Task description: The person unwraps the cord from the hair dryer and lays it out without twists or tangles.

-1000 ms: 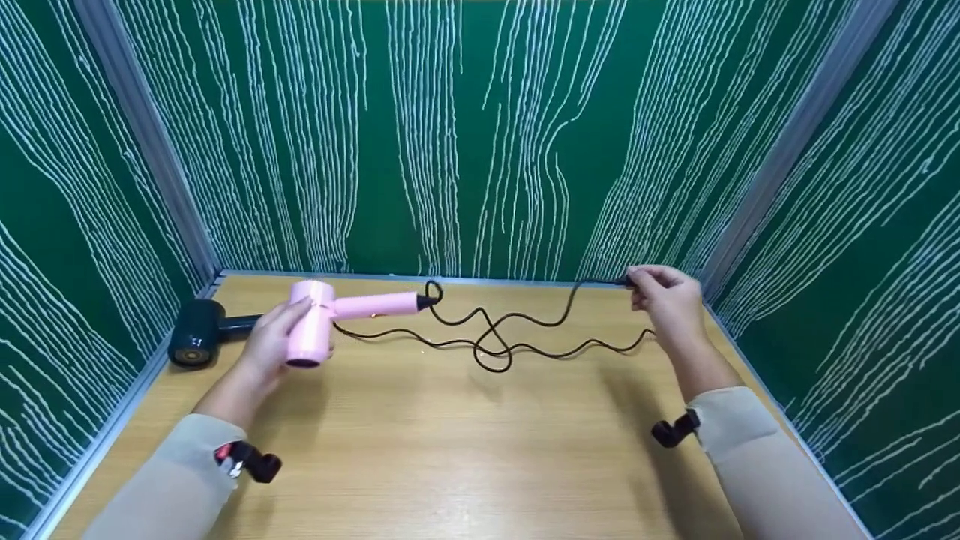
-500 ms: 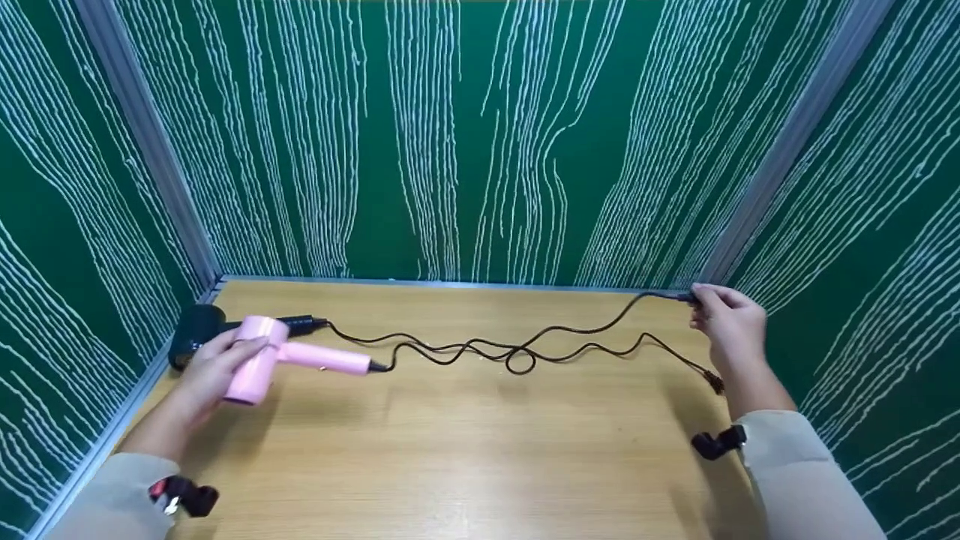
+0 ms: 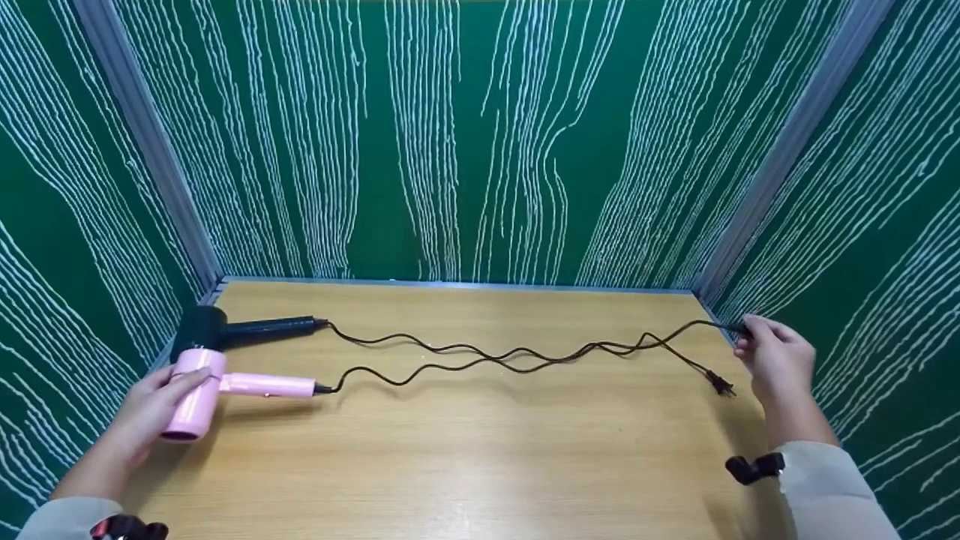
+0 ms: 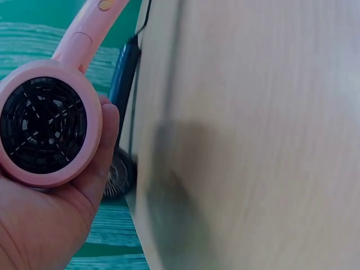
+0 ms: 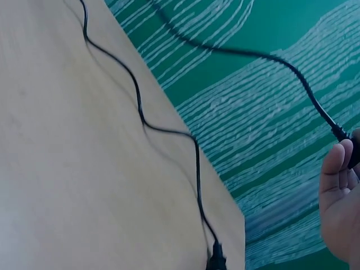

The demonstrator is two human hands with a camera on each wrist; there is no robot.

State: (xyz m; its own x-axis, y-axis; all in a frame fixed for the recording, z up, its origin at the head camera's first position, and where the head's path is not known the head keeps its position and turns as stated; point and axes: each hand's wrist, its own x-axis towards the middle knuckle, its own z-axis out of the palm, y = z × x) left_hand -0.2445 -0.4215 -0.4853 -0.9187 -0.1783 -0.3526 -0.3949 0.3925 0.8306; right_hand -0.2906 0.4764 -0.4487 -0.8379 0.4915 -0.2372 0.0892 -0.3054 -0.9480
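Observation:
My left hand [image 3: 146,409] holds the pink hair dryer [image 3: 202,397] round its barrel, thumb on top, raised over the table's left side. Its round black intake grille [image 4: 44,125] faces the left wrist camera. Right behind it lies the dark hair dryer [image 3: 270,330], its barrel partly covered by the pink one in the head view. At the far right, my right hand [image 3: 784,367] pinches a black plug [image 5: 352,152], mostly hidden by the fingers. From the dryers, two black cords [image 3: 405,382] run rightward and cross around mid-table. A second plug [image 3: 721,384] lies loose, left of my right hand.
The wooden table [image 3: 465,465] is bounded by green panels [image 3: 495,150] with white wavy lines at the back and both sides. Grey metal posts [image 3: 161,150] stand in the back corners.
My left hand has carried the pink hair dryer left and nearer to me. My right hand has drawn the plug right and nearer. The cord's loop has straightened out; the dark dryer stayed put.

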